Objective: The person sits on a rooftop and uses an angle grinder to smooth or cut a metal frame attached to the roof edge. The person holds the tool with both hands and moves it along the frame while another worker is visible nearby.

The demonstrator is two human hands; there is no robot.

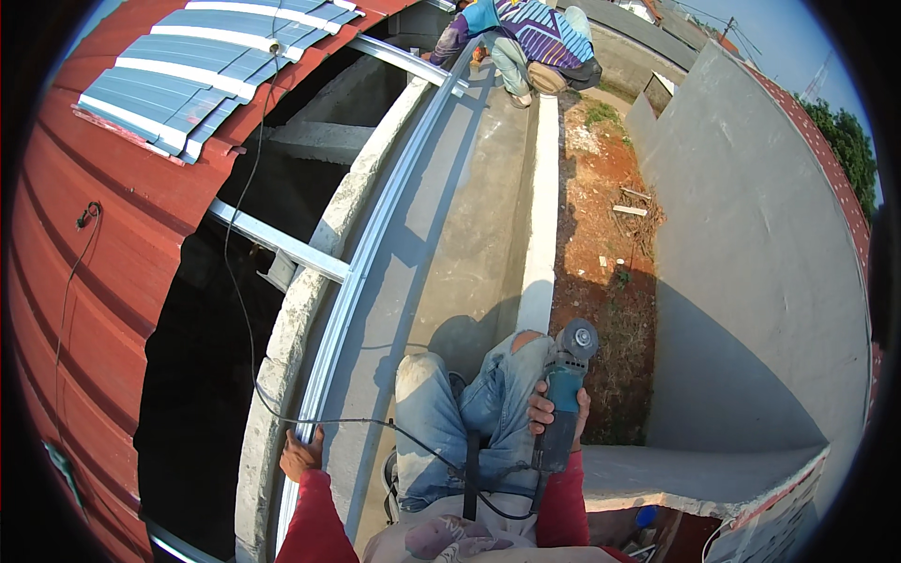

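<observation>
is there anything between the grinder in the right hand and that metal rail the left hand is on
Yes. The right hand holds the angle grinder outside the person's right knee, while the left hand rests on the metal rail. Both bent knees and the black power cord lie between grinder and rail.

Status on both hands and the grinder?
Right hand gripping teal angle grinder over knee. Left hand resting on metal rail. Power cord trails across the ledge.
</observation>
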